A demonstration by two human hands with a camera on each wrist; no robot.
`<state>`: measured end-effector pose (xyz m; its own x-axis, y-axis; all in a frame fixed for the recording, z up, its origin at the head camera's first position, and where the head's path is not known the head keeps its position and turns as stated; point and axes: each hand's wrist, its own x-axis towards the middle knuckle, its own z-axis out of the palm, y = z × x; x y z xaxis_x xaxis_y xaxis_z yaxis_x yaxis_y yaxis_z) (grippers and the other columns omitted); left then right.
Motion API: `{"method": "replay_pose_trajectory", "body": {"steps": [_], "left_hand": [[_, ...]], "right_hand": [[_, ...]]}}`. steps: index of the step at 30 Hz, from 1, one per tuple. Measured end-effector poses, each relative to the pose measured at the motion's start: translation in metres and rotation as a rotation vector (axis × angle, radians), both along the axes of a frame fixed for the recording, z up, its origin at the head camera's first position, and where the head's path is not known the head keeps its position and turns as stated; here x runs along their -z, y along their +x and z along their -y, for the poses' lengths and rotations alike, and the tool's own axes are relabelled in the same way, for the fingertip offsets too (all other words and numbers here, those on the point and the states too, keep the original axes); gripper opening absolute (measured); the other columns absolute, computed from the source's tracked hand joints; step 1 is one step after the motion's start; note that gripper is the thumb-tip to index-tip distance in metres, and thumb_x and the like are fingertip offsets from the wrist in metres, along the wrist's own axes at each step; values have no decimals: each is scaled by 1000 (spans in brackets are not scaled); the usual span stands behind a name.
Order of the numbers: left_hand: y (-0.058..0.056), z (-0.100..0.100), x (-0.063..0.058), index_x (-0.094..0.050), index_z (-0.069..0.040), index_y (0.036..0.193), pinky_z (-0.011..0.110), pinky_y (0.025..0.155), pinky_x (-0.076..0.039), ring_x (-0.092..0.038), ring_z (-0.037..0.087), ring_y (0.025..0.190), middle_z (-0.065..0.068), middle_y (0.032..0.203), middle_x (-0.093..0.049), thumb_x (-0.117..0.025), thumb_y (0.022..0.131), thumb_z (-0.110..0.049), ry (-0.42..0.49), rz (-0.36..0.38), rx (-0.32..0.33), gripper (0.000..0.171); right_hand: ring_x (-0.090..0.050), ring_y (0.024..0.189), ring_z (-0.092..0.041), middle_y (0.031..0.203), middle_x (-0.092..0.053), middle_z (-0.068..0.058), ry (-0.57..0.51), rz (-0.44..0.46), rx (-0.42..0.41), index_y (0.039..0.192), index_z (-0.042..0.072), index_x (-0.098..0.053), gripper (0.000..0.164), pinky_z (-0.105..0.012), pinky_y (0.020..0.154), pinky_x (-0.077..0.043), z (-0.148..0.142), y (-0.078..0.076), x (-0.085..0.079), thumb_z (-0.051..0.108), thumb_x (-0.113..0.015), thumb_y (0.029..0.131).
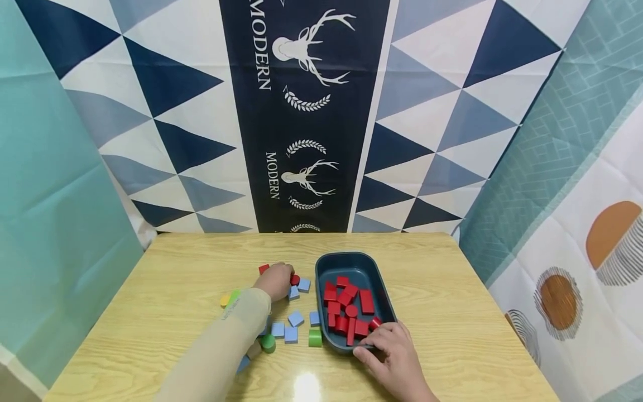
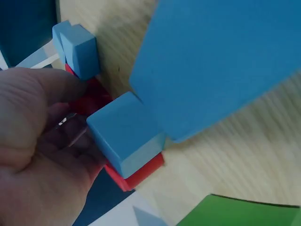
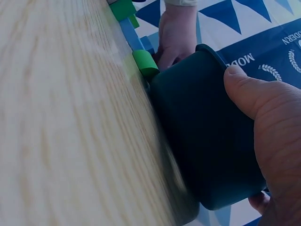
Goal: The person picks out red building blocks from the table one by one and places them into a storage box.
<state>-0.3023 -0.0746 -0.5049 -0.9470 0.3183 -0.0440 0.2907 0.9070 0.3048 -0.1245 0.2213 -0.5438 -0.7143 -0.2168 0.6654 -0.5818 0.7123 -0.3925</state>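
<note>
A dark teal tray [image 1: 380, 272] stands right of centre on the table and holds several red blocks [image 1: 366, 301]. My right hand [image 1: 392, 357] grips its near right corner, with the thumb on the rim [image 3: 214, 54] in the right wrist view. Left of the tray, my left hand [image 1: 276, 281] is down among loose blocks. Its thumb and curled fingers are at a red block [image 2: 91, 99], partly hidden by the thumb. A red round block [image 1: 295, 279] shows beside the fingertips in the head view. A blue block [image 2: 124, 129] sits close to those fingers, with another red block [image 2: 146, 172] behind it.
Several blue blocks [image 1: 291, 335], a green half-round block [image 1: 315, 338] and a green cylinder [image 1: 268, 343] lie between the left arm and the tray. A yellow piece [image 1: 225, 300] is left of the sleeve. A patterned cloth [image 1: 306, 111] hangs behind the table.
</note>
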Motion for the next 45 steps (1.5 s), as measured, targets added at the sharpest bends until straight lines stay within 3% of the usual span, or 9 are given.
{"method": "replay_pose_trajectory", "body": {"steps": [6, 11, 15, 18, 21, 24, 28, 32, 45], "left_hand": [[5, 3, -5, -76, -3, 111, 42, 93, -62, -72, 25, 98, 12, 105, -76, -74, 98, -7, -5, -36, -20, 14], [5, -9, -33, -74, -6, 118, 45, 98, -61, -72, 26, 104, 10, 113, -75, -73, 102, -14, 124, -120, -64, 18], [9, -34, -49, -74, -11, 117, 45, 98, -60, -68, 25, 105, 6, 112, -76, -74, 102, -23, 210, -234, -15, 20], [11, -56, -44, -75, -14, 115, 42, 98, -58, -66, 24, 104, 3, 109, -78, -76, 101, -27, 181, -303, 63, 19], [11, -75, -31, -76, -16, 115, 41, 99, -57, -65, 23, 103, 2, 109, -78, -77, 100, -29, 121, -313, 95, 20], [11, -87, -19, -76, -16, 113, 39, 103, -56, -63, 21, 100, 1, 107, -79, -78, 99, -31, 45, -294, 85, 20], [9, -96, -9, -76, -18, 112, 34, 95, -56, -56, 18, 92, 0, 104, -79, -78, 98, -34, -42, -311, 57, 21], [7, -100, -5, -78, -19, 112, 32, 84, -53, -53, 17, 91, 0, 105, -79, -78, 98, -33, -96, -353, 43, 21], [10, -100, -3, -77, -20, 97, 31, 79, -53, -52, 18, 90, -1, 98, -78, -76, 98, -31, -120, -384, 37, 11]], "right_hand": [[-56, 96, -4, 84, -68, 31, -1, 36, -3, 85, 41, -74, 23, -30, 94, -39, 4, 1, 2, 30, -93, 81], [-56, 96, -4, 85, -67, 31, -1, 23, 5, 85, 42, -74, 25, -28, 94, -39, 3, 0, 0, 29, -94, 79], [-58, 95, -6, 85, -68, 30, -11, -6, -7, 85, 42, -74, 27, -28, 94, -39, 2, -1, 0, 27, -94, 78], [-59, 96, -6, 85, -68, 31, -7, -9, -15, 85, 43, -73, 27, -27, 94, -39, 2, -1, 1, 28, -94, 78], [-59, 97, -6, 86, -68, 31, -3, 4, -8, 86, 43, -73, 27, -27, 95, -40, 3, -1, 2, 28, -94, 79], [-60, 98, -6, 86, -68, 32, -1, 20, 3, 85, 43, -73, 27, -28, 95, -40, 3, 0, 2, 28, -94, 79], [-60, 98, -6, 86, -68, 32, 2, 24, 16, 85, 43, -73, 26, -29, 95, -40, 3, 1, 1, 28, -94, 78], [-59, 98, -6, 86, -68, 30, 4, 9, 10, 85, 43, -73, 26, -29, 95, -40, 2, 0, -2, 28, -94, 78], [-59, 97, -7, 87, -69, 29, -3, -10, -2, 87, 43, -74, 28, -28, 97, -39, 1, -1, 1, 27, -94, 78]]}}
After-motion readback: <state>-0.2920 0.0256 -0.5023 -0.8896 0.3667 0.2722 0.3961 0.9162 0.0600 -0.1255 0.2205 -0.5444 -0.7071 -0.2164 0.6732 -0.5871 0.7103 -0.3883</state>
